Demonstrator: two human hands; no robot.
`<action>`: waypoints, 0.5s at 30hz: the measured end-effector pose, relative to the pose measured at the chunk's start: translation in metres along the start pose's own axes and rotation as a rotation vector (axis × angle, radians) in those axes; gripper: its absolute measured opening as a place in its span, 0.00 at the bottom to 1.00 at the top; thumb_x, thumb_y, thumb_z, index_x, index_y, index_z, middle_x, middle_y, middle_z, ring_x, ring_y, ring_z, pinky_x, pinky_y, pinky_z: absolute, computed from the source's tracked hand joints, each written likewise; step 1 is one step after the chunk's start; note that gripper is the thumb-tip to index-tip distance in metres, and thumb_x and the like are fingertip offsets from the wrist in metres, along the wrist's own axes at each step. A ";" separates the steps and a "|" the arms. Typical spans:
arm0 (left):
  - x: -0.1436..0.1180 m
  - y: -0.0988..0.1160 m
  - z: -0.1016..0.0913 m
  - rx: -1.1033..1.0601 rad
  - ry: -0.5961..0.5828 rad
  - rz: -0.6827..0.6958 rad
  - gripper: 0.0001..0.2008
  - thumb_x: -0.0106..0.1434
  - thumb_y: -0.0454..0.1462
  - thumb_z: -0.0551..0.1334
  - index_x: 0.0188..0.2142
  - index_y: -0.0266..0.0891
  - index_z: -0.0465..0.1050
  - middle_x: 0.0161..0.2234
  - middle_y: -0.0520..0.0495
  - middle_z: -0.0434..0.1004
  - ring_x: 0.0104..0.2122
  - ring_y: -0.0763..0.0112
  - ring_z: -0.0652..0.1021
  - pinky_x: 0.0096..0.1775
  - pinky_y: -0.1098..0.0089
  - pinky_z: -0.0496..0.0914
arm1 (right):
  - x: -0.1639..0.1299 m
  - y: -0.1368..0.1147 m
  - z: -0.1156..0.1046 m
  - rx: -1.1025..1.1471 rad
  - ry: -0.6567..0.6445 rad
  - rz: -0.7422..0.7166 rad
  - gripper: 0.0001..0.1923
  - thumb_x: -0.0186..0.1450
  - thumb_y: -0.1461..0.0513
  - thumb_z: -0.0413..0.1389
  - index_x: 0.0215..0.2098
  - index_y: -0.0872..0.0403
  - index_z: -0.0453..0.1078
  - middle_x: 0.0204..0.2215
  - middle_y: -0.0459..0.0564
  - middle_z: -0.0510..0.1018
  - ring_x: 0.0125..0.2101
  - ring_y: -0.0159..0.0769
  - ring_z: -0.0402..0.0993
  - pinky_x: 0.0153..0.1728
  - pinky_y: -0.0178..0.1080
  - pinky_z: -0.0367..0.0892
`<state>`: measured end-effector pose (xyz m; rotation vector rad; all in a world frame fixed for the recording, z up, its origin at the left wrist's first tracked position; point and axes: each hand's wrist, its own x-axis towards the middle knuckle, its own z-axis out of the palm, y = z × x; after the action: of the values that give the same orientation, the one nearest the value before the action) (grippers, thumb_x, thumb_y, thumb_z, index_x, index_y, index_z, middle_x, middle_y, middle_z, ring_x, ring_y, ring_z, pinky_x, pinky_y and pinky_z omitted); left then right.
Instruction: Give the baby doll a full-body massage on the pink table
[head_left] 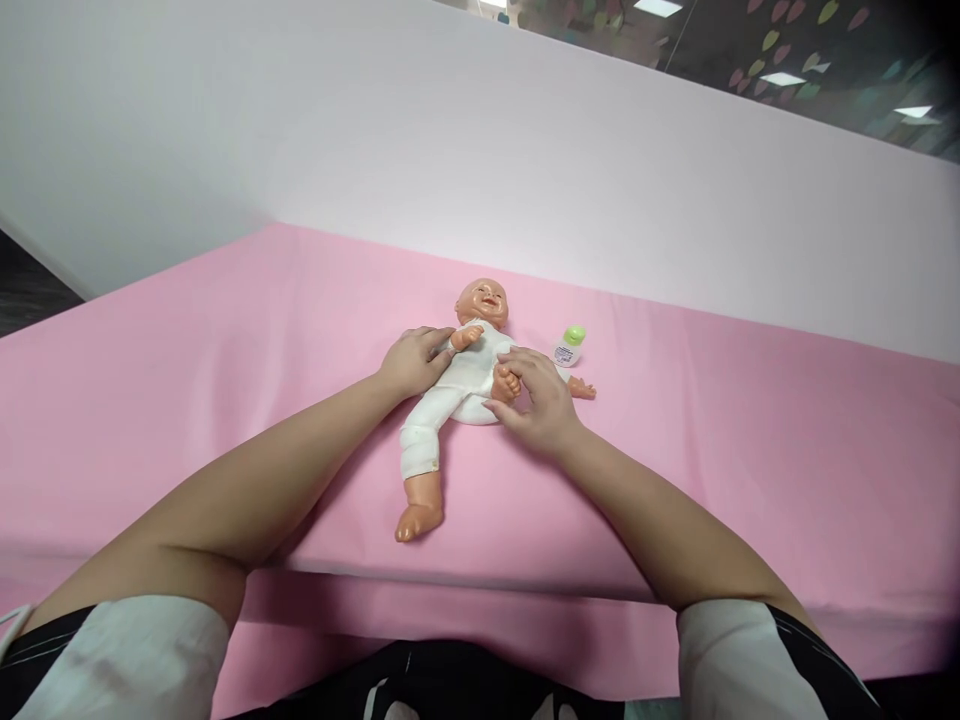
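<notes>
A baby doll [471, 360] with a white cloth body lies on its back on the pink cover, its head pointing away from me. One leg stretches toward me, while the other is bent up over the body so that the foot shows. My left hand [417, 361] lies against the doll's side by its raised arm, fingers extended. Around the bent-up foot curve the thumb and fingers of my right hand [541, 400]. Just beyond that hand is a small clear bottle [570, 346] with a green cap.
The pink cover [225, 370] spreads across the padded table, whose front edge runs close to my body. A white partition [480, 150] rises along the back. Behind it, glass with heart-shaped decorations [780, 40] shows at the upper right.
</notes>
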<state>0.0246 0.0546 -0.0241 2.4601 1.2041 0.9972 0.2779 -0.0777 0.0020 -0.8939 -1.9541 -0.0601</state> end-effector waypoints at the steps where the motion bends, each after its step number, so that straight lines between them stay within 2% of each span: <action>1: 0.000 -0.001 0.001 0.006 0.003 -0.002 0.26 0.73 0.46 0.59 0.66 0.46 0.78 0.59 0.39 0.84 0.60 0.46 0.78 0.65 0.48 0.68 | -0.001 0.007 0.003 0.000 -0.011 0.057 0.24 0.67 0.54 0.69 0.58 0.48 0.72 0.57 0.59 0.83 0.62 0.57 0.77 0.63 0.64 0.73; 4: 0.000 -0.002 0.003 0.021 0.004 -0.005 0.27 0.72 0.45 0.60 0.67 0.46 0.78 0.58 0.40 0.84 0.60 0.48 0.79 0.65 0.50 0.68 | -0.004 0.023 0.009 0.001 -0.006 0.206 0.27 0.65 0.59 0.65 0.62 0.50 0.70 0.59 0.60 0.81 0.60 0.56 0.78 0.63 0.63 0.74; 6: 0.000 -0.002 0.003 0.001 0.007 -0.004 0.26 0.72 0.46 0.60 0.67 0.47 0.78 0.59 0.41 0.84 0.60 0.49 0.79 0.66 0.51 0.68 | -0.004 0.026 0.009 0.000 0.009 0.232 0.29 0.64 0.59 0.64 0.62 0.50 0.70 0.59 0.59 0.82 0.59 0.55 0.79 0.62 0.62 0.75; 9: -0.001 -0.001 0.002 -0.085 0.023 -0.016 0.25 0.72 0.47 0.61 0.65 0.48 0.80 0.58 0.42 0.84 0.59 0.49 0.79 0.65 0.52 0.68 | -0.004 0.020 0.006 -0.014 0.010 0.174 0.28 0.64 0.58 0.66 0.61 0.49 0.70 0.59 0.59 0.81 0.59 0.56 0.78 0.61 0.62 0.76; 11: -0.001 -0.004 0.002 -0.169 0.060 -0.073 0.23 0.71 0.48 0.63 0.62 0.48 0.81 0.54 0.42 0.85 0.55 0.49 0.80 0.61 0.53 0.71 | -0.002 0.010 0.001 -0.016 0.020 0.106 0.27 0.65 0.56 0.67 0.60 0.48 0.70 0.57 0.59 0.82 0.59 0.56 0.79 0.60 0.62 0.76; 15: 0.001 -0.015 0.007 -0.480 0.213 -0.340 0.20 0.69 0.48 0.67 0.56 0.45 0.81 0.40 0.46 0.84 0.38 0.58 0.81 0.45 0.61 0.76 | 0.001 -0.024 -0.008 0.036 0.014 -0.058 0.26 0.65 0.52 0.70 0.57 0.47 0.70 0.50 0.57 0.84 0.53 0.55 0.81 0.55 0.60 0.77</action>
<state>0.0200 0.0662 -0.0355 1.7536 1.2149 1.2860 0.2689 -0.0979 0.0139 -0.8114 -1.9624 -0.0644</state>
